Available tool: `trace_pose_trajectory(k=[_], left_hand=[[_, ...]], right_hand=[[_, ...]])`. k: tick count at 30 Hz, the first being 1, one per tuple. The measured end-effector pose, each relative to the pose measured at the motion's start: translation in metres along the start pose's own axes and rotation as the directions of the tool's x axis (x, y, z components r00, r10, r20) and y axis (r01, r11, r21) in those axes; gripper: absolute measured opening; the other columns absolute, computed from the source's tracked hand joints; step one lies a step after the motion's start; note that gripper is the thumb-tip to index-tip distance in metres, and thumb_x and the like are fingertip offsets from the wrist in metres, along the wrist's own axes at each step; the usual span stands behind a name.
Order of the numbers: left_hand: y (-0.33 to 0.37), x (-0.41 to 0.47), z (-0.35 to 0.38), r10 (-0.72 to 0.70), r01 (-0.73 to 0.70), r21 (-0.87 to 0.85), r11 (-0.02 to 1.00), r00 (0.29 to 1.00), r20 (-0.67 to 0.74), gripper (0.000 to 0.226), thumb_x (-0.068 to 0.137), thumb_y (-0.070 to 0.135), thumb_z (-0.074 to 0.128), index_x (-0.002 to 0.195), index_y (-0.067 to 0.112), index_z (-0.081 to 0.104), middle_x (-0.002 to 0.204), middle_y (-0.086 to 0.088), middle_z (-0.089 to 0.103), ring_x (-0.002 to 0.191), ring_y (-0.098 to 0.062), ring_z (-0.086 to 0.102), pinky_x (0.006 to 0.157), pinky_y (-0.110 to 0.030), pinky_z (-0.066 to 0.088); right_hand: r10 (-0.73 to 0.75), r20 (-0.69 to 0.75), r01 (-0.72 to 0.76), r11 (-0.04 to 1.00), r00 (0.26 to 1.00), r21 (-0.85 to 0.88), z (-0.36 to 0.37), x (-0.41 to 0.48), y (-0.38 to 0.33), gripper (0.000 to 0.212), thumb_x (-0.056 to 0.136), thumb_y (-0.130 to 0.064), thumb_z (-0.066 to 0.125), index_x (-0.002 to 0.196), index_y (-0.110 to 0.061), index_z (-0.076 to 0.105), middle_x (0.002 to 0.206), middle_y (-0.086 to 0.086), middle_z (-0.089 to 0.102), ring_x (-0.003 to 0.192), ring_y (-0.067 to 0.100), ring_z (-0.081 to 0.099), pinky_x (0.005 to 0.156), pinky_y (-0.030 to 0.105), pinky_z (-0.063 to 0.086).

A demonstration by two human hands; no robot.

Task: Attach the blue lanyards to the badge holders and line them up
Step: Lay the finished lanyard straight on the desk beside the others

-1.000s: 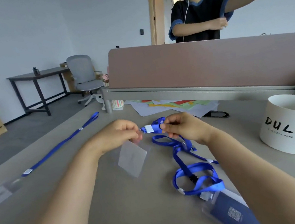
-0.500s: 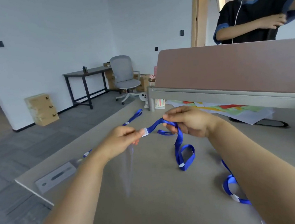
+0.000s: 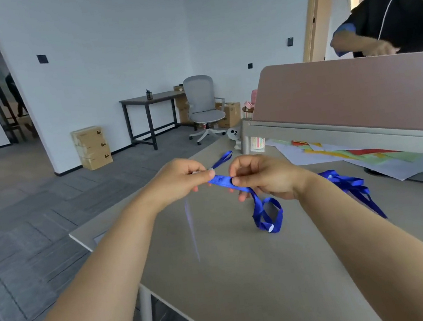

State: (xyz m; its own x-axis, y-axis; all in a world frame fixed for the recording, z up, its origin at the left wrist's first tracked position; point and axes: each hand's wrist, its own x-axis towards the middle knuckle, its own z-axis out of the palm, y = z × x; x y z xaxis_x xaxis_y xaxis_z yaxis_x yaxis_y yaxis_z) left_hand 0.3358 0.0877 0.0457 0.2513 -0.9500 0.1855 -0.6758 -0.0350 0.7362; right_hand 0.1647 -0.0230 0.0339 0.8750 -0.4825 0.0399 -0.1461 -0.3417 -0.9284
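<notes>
Blue lanyard webbing (image 3: 221,182) is being pinched above the table (image 3: 237,292): the clip end by fingertips of the left hand (image 3: 178,182), the strap by curled fingers of the right hand (image 3: 264,180). Its long axis is being held nearly level, left to right. The clear badge holder (image 3: 191,231) is being suspended edge-on above the table under the left hand, so the join is judged to lie there.

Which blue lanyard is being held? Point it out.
The lanyard pinched between the left hand and right hand; the far lanyard and the tangled pile lie on the table, unheld.
</notes>
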Motion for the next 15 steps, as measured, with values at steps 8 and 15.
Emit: trace_pose_trajectory(k=[8,15], left_hand=[[0.019,-0.001,0.005,0.031,-0.025,0.076,0.997,0.997,-0.075,0.021,0.088,0.026,0.058,0.068,0.020,0.062,0.062,0.002,0.051,0.055,-0.003,0.049,0.056,-0.021,0.035],[0.024,-0.001,0.014,0.055,-0.053,0.020,0.998,0.993,-0.106,0.023,0.085,0.023,0.061,0.063,0.021,0.062,0.062,-0.006,0.049,0.059,-0.013,0.042,0.060,-0.026,0.033]], right_hand=[[-0.009,-0.063,0.016,0.993,0.998,0.118,0.015,-0.006,0.006,0.011,0.090,-0.010,0.056,0.084,-0.019,0.054,0.085,0.003,0.073,0.085,0.022,0.069,0.089,0.033,0.049],[-0.057,-0.133,0.068,0.995,0.989,0.076,0.016,-0.009,0.009,0.023,0.082,0.003,0.061,0.075,-0.016,0.052,0.083,0.000,0.073,0.080,0.016,0.069,0.079,0.029,0.049]])
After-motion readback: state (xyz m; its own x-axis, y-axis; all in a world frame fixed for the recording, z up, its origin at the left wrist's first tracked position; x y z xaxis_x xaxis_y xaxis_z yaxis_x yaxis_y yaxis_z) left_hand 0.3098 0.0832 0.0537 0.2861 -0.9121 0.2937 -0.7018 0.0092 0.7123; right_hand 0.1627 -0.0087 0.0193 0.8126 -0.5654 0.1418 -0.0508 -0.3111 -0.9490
